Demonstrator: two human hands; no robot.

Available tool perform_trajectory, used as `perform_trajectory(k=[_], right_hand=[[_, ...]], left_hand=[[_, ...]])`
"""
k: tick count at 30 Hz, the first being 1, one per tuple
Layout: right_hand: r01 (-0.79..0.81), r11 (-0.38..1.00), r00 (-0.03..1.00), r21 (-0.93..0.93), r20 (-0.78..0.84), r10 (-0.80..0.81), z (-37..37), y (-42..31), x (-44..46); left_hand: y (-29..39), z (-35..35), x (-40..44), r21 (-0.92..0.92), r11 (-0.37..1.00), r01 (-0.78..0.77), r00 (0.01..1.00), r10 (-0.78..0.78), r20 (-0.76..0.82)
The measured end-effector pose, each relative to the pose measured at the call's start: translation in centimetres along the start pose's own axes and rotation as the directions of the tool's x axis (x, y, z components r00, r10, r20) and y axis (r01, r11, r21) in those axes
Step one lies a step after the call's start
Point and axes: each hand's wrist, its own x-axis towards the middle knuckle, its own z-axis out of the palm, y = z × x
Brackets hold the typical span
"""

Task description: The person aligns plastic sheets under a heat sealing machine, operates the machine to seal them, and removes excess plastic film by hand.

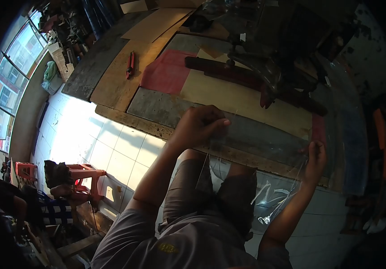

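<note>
Apparently left hand (204, 125), right hand (316, 160) pinch clear plastic (274, 207) (shiny, crumpled) at bench (132, 123).

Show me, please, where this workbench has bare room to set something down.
Bare: the brown board between the red utility knife and the front edge; the dark panel bordering that board's left side. Crowded: around the long dark bar, left hand and right hand.

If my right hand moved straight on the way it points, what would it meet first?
Probably the flat dull-red sheet ahead of your right hand, though depth is unclear and it might pass above.
</note>
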Motion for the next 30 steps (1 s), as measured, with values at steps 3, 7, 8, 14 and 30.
perform_trajectory(k=[3,7,8,14,30], right_hand=[[0.022,1.0,1.0,0.002,0.008,-0.022,-0.2,0.1,0.0],[0.029,0.999,1.0,-0.026,0.004,-0.029,-0.4,0.1,-0.2],[0.027,0.999,1.0,-0.042,0.0,-0.027,-0.4,0.0,-0.2],[0.061,0.996,0.998,-0.057,0.027,-0.06,-0.8,0.3,-0.2],[0.082,0.997,0.996,-0.016,-0.015,-0.082,-1.1,1.1,-0.2]], left_hand=[[0.0,0.0,0.0,-0.017,1.0,0.02,1.0,-0.02,-0.003],[-0.1,0.0,-0.1,-0.036,0.999,0.002,1.0,-0.002,-0.008],[-0.3,0.1,-0.1,-0.042,0.999,-0.013,1.0,0.013,-0.008],[-0.6,0.1,-0.1,-0.082,0.996,-0.047,0.999,0.048,0.02],[-0.4,0.0,-0.3,-0.19,0.982,-0.013,0.993,0.034,0.11]])
